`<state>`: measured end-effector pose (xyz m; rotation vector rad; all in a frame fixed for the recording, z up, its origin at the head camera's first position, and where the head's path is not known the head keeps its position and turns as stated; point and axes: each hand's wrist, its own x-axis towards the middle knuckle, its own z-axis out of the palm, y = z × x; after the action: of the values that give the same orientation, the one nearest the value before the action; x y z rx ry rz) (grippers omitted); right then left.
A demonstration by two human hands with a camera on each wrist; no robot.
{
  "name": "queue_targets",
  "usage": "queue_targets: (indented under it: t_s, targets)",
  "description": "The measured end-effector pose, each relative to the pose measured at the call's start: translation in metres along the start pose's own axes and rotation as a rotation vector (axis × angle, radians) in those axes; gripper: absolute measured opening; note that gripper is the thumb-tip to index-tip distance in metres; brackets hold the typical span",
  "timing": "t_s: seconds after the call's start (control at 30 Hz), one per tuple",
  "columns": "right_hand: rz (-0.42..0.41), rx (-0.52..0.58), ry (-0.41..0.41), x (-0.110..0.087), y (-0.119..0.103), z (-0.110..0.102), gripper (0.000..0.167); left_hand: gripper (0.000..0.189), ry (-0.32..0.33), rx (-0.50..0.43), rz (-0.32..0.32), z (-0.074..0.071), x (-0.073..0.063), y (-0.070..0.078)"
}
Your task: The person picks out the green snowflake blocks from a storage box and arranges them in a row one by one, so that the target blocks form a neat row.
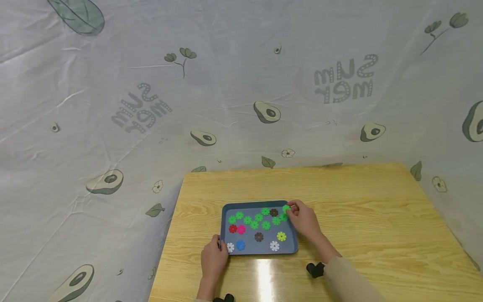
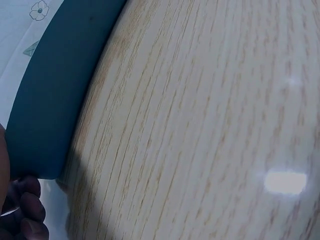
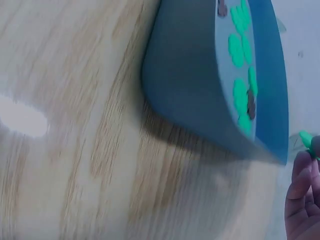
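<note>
A grey-blue tray lies on the table, holding flower-shaped plastic discs. My left hand grips its near left corner, thumb over the rim; in the left wrist view curled fingers show beneath the tray's wall. At the far right corner my right hand pinches a green disc between thumb and fingertips. The right wrist view shows that green disc raised beside the tray's rim. Several green discs run across the tray's far half, with a brown disc among them.
Nearer in the tray lie red, pink, brown, yellow, blue and two white discs. The wooden table extends to the right. A printed cloth hangs behind and beside it.
</note>
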<state>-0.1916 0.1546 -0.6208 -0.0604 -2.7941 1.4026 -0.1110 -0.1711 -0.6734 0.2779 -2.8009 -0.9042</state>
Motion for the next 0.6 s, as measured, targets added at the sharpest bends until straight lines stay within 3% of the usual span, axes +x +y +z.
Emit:
queue_targets:
  t_s: [0.23, 0.4, 0.6]
  targets:
    - [0.107, 0.033, 0.107, 0.000, 0.027, -0.007, 0.030, 0.013, -0.014, -0.006, -0.004, 0.001, 0.000, -0.001]
    - [0.154, 0.022, 0.076, -0.004, 0.041, -0.007, 0.032, 0.012, -0.026, -0.017, -0.009, 0.001, -0.001, -0.001]
    - [0.134, -0.086, 0.014, -0.005, 0.053, -0.005, 0.028, 0.010, -0.027, -0.004, -0.003, 0.000, 0.001, 0.000]
